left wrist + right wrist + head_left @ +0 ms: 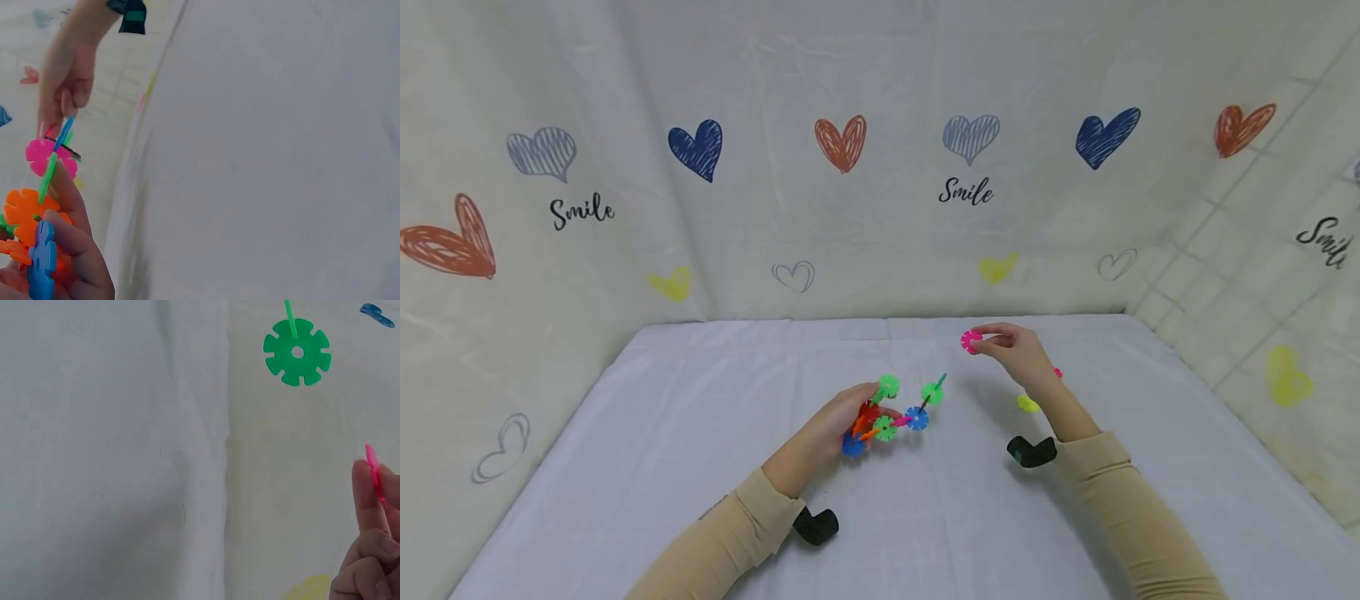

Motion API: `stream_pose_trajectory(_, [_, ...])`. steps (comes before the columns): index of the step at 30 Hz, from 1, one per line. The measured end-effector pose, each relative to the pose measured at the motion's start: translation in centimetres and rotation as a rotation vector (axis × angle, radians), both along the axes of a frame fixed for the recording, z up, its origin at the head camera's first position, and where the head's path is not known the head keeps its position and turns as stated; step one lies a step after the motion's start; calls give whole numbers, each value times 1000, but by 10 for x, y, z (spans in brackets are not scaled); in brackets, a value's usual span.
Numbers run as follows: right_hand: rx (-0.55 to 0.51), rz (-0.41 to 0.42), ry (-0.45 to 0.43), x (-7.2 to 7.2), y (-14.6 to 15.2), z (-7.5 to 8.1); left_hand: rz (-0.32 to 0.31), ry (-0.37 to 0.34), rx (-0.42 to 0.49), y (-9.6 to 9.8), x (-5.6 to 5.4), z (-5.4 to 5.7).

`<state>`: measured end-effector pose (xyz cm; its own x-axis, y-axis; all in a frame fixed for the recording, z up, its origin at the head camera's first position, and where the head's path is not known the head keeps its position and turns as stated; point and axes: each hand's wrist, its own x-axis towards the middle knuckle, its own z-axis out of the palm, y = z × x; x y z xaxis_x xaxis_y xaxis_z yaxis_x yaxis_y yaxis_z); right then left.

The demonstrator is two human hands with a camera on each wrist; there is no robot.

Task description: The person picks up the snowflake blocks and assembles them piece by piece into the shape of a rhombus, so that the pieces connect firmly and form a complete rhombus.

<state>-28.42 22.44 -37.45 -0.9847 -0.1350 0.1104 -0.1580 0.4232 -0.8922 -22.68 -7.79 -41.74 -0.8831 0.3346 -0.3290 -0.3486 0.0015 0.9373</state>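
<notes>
My left hand grips a chain of interlocked, notched plastic discs in the head view. Among its pieces are a blue disc, a green disc, another blue disc and a green disc towards the free right end. In the left wrist view, fingers curl round an orange disc and a blue disc. Up and to the right, my right hand pinches a single pink disc between thumb and fingertips, apart from the chain. The right wrist view shows that pink disc edge-on.
A yellow disc lies on the white-covered table below the right wrist. A bit of pink shows behind that forearm. Behind the table hangs a curtain printed with hearts.
</notes>
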Motion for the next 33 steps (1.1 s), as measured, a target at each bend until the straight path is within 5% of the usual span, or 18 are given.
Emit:
stream_pose_trajectory(9, [-42, 167, 63, 11, -33, 3, -22, 15, 2, 1, 4, -1])
stream_pose_trajectory(17, [-39, 228, 84, 11, -50, 3, -63, 15, 17, 3, 2, 2])
stream_pose_trajectory(25, [69, 286, 166, 16, -62, 6, -32, -103, 67, 3, -5, 7])
stream_pose_trajectory(33, [90, 283, 212, 15, -67, 4, -16, -128, 95, 4, -9, 13])
